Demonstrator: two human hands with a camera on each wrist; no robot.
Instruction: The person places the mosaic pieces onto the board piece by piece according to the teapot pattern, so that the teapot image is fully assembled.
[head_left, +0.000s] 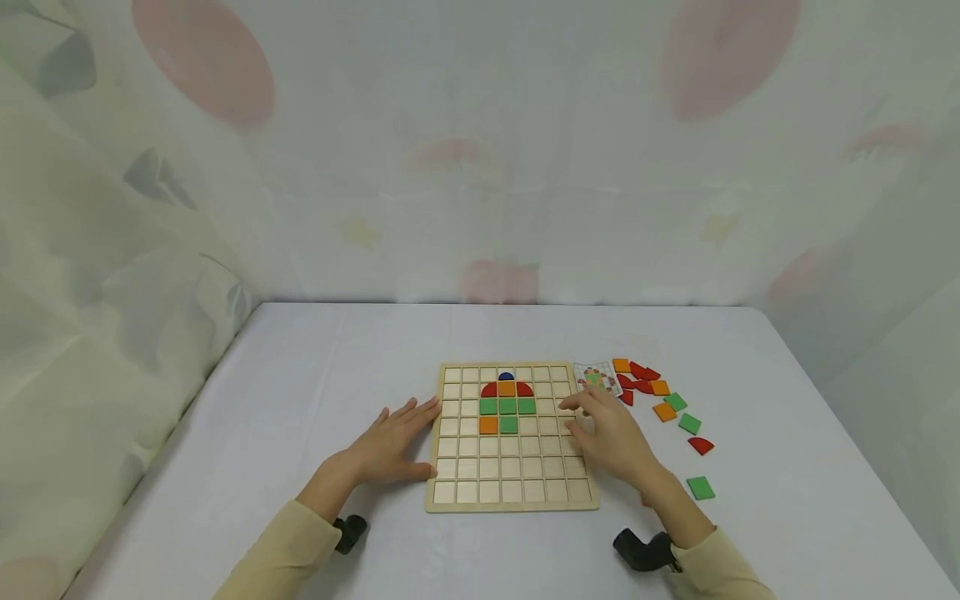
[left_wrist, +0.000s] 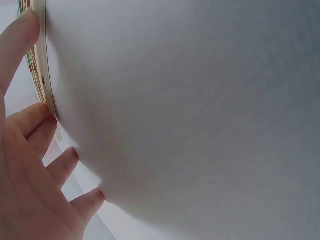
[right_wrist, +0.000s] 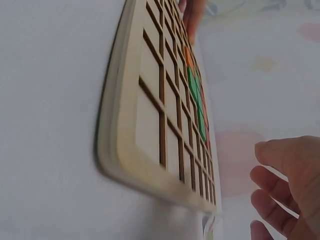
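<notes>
Beside the gridded board, printed picture card, right hand near

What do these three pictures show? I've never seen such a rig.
No machine: a person works bare-handed. The wide picture comes from a head-worn camera; the others come from one on each wrist. On the white table lies a wooden grid board with coloured pieces set in it; a printed card and loose pieces lie to its right. The left hand touches the board's left edge; the right hand is over its right side, with nothing visibly held.
</notes>
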